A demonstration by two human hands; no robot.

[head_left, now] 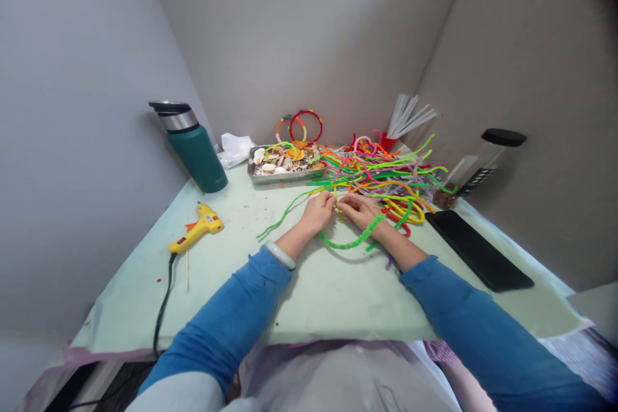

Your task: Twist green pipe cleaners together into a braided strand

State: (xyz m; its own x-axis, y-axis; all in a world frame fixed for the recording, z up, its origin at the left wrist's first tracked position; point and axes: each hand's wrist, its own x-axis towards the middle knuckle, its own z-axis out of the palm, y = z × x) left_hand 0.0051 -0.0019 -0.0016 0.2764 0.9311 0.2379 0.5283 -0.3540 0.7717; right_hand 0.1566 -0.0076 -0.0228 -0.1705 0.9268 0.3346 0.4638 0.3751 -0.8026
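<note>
My left hand (319, 212) is closed in a pinch at the middle of the table, over one end of a curved, fuzzy green pipe-cleaner hoop (352, 244). Close beside it, my right hand (360, 211) has thumb and finger pinched together at a short yellow pipe cleaner (340, 215). The hoop's green arc hangs below both hands and passes over my right wrist. A thin pale strand shows above the right fingers. What lies between the fingertips is small and partly hidden.
Behind the hands lie a pile of colourful pipe cleaners (381, 170) and a metal tray (290, 176) of shells. Two finished-looking rings (306, 112) lean on the wall. A yellow glue gun (197, 230) and green bottle (197, 158) stand left; a black phone (477, 250) and clear bottle (492, 154) right.
</note>
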